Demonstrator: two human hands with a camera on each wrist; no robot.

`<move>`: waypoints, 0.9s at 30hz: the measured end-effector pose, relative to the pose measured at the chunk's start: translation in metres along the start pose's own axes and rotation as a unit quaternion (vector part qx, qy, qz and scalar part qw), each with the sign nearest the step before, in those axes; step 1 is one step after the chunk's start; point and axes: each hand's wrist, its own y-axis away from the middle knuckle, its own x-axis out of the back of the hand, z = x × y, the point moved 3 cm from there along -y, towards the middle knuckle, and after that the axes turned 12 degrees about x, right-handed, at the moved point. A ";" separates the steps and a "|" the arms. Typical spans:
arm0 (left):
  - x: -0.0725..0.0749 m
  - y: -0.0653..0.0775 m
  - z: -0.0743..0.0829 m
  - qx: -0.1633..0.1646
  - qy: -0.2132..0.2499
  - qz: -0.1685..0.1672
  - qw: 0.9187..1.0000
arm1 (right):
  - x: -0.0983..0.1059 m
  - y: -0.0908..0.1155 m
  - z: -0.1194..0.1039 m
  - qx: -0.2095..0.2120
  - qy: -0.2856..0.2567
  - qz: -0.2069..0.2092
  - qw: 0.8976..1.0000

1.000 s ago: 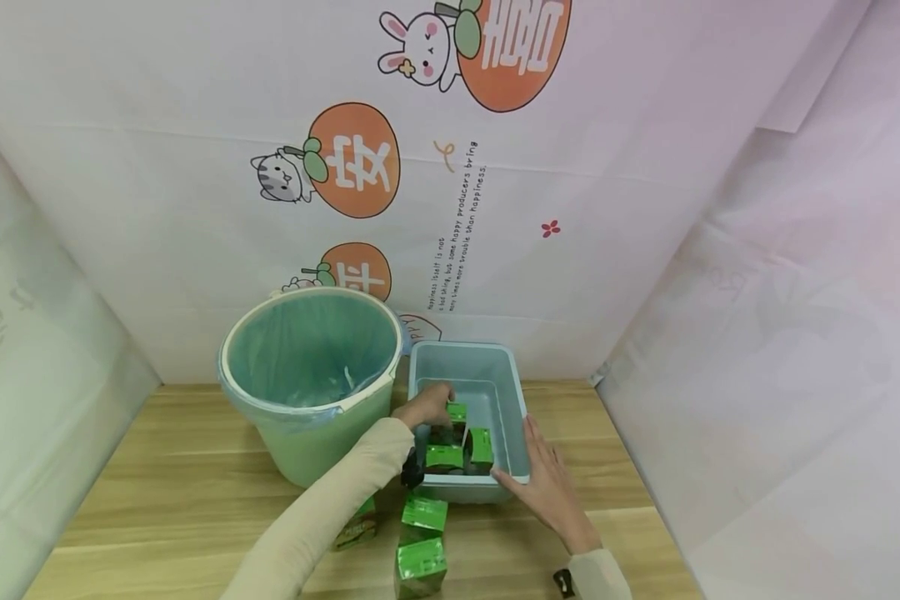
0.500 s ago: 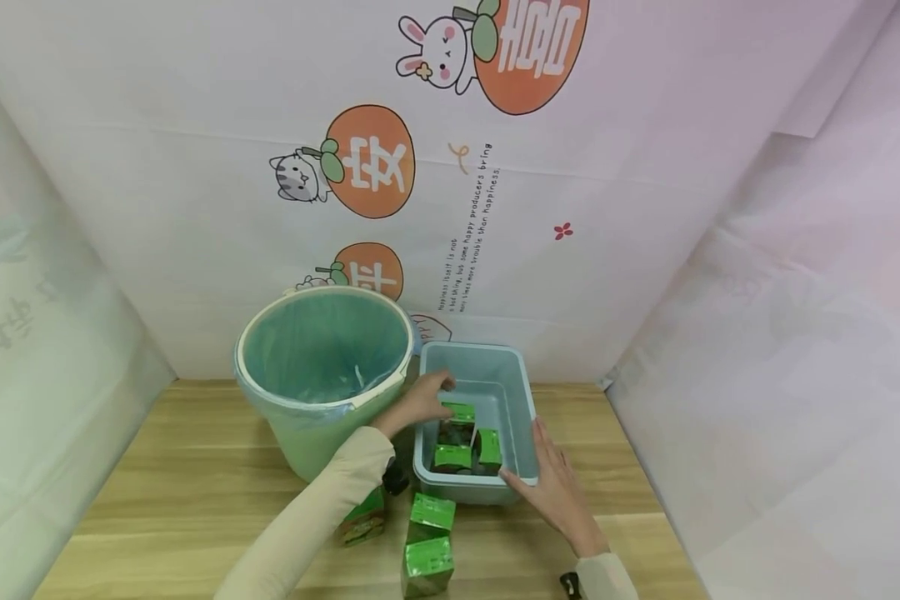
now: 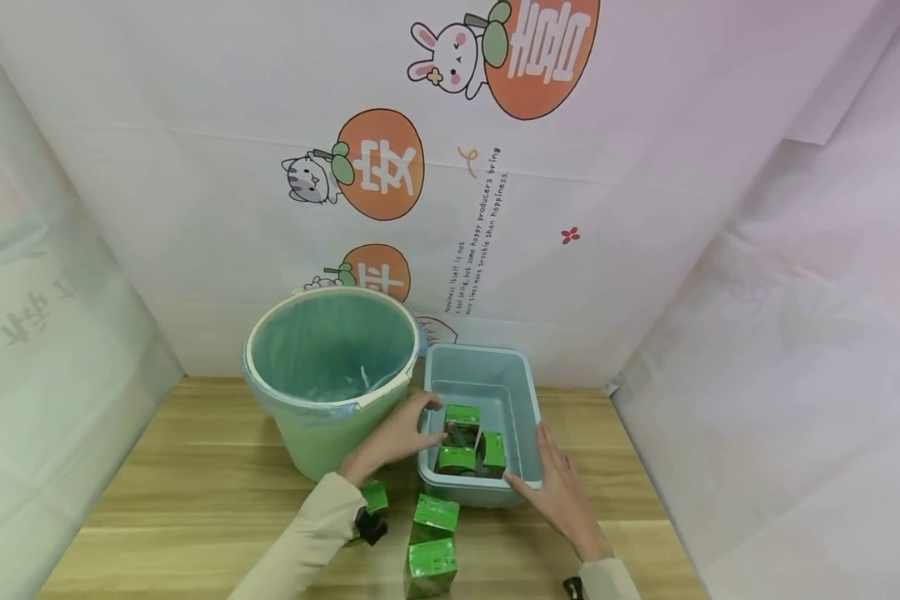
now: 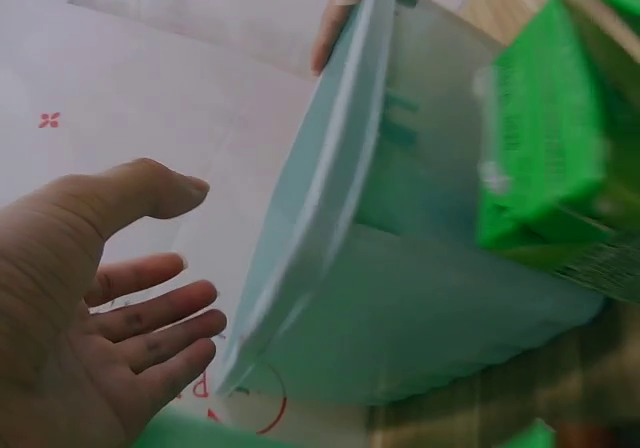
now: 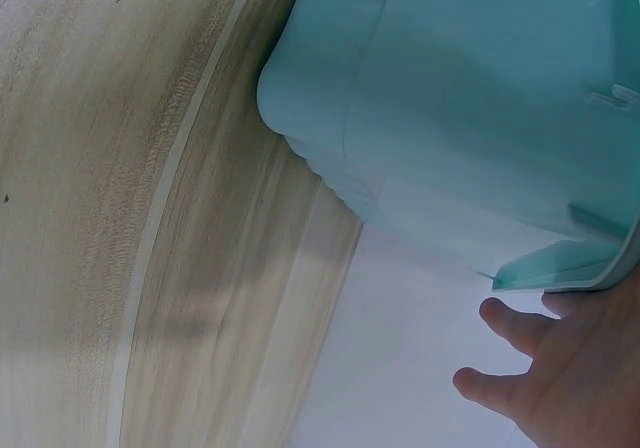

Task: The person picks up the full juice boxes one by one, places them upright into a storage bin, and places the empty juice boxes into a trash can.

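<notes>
A light blue plastic bin (image 3: 471, 497) holds three small green-topped cartons, a rear one (image 3: 462, 414), a front left one (image 3: 456, 460) and a right one (image 3: 493, 452). My left hand (image 3: 392, 435) hovers at the bin's left rim, thumb and fingers spread, holding nothing; the left wrist view shows its bare palm. My right hand (image 3: 559, 497) rests on the front right corner, thumb at the front rim and fingers extended along the right side. Before the bin stand two more cartons, one behind (image 3: 435, 515) and one nearer (image 3: 431, 560). Another carton (image 3: 375, 497) is partly hidden by my left wrist.
A tall green bucket (image 3: 307, 442) lined with a clear bag stands left of the bin, close to my left hand. Both containers are on a wooden table (image 3: 187, 500). A printed white cloth (image 3: 555, 317) hangs behind, with white sheets on both sides.
My left hand has let go of the rear carton, leaving it in the bin, and drawn back left to the rim. My right hand stays at the corner. The head view has shifted slightly.
</notes>
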 end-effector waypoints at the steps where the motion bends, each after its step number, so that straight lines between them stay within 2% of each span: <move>1: 0.001 0.005 -0.002 0.002 -0.003 0.005 1.000 | 0.000 0.000 0.000 -0.001 -0.001 0.000 1.000; 7: 0.006 0.036 -0.011 0.019 -0.003 0.038 0.999 | 0.002 -0.001 0.000 -0.003 -0.008 0.001 1.000; 10: 0.005 0.052 -0.020 0.027 0.001 0.041 0.999 | 0.002 0.000 -0.001 -0.002 -0.008 0.002 1.000; 17: 0.000 0.088 -0.043 0.029 -0.024 0.053 0.998 | -0.003 0.003 -0.001 -0.009 -0.006 -0.002 1.000; 22: 0.001 0.104 -0.057 0.033 -0.008 0.059 0.998 | -0.004 0.003 -0.001 -0.004 -0.002 0.005 1.000; 27: 0.000 0.113 -0.070 0.049 -0.002 0.070 0.996 | -0.001 0.001 -0.001 0.002 0.004 0.010 1.000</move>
